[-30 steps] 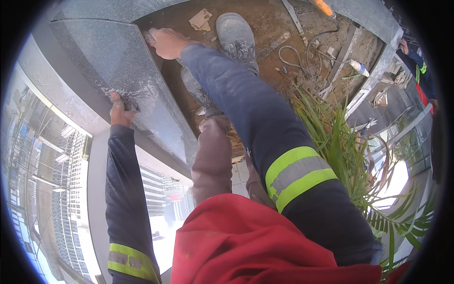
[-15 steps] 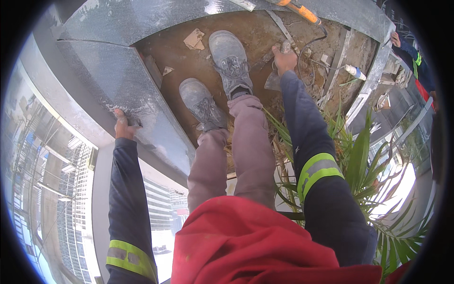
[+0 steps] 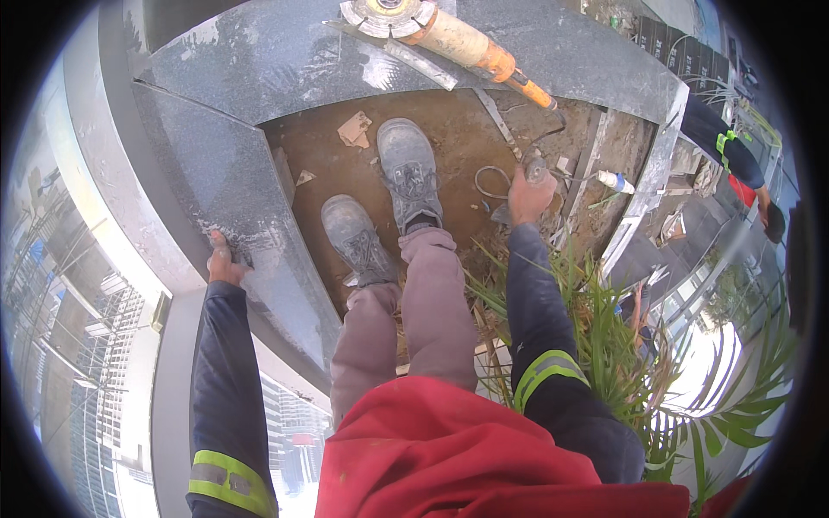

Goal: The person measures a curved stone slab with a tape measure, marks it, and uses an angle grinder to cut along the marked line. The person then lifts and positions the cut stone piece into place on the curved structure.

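My left hand leans on the grey stone ledge at the left, fingers forward and thumb apart. A small dark patch beside the thumb may be only shadow. In my right hand is a trowel, its rounded, dirt-caked handle end showing beyond the fist. Its flat grey blade is mostly hidden beside the wrist. The fist is closed over the brown dirt bed, right of my dusty grey shoes.
An orange angle grinder with a toothed disc lies on the far ledge by a metal strip. Its cord joins a white-blue connector. Leafy plants stand close right. Another person's arm shows far right. Buildings lie below, left.
The view has shifted, bringing the whole grinder into sight. My right hand has turned around the trowel, its handle end now showing beyond the fist. My left hand stays on the ledge.
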Demonstrator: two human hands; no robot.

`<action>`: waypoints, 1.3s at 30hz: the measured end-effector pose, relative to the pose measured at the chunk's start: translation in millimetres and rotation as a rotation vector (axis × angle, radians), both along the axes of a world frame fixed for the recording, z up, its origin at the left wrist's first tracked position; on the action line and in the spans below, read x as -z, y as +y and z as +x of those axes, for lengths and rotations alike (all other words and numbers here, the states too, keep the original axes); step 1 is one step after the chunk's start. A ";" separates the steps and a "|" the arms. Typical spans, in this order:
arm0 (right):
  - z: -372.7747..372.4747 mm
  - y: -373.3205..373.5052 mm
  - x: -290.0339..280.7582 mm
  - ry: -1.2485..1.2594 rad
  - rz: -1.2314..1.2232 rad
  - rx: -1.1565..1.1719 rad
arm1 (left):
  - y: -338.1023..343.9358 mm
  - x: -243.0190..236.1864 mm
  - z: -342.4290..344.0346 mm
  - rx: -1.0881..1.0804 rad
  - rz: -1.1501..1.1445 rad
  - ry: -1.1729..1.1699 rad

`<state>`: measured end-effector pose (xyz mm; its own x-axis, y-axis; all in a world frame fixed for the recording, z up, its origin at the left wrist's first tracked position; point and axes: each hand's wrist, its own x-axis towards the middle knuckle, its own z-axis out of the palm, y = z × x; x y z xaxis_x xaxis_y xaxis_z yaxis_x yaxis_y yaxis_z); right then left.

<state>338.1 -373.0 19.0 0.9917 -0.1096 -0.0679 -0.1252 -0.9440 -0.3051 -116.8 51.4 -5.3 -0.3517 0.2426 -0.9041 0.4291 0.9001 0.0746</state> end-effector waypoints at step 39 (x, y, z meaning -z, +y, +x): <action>-16.9 -202.9 -65.0 0.713 -0.392 -0.079 | 30.8 38.8 -48.4 -0.047 -0.113 0.023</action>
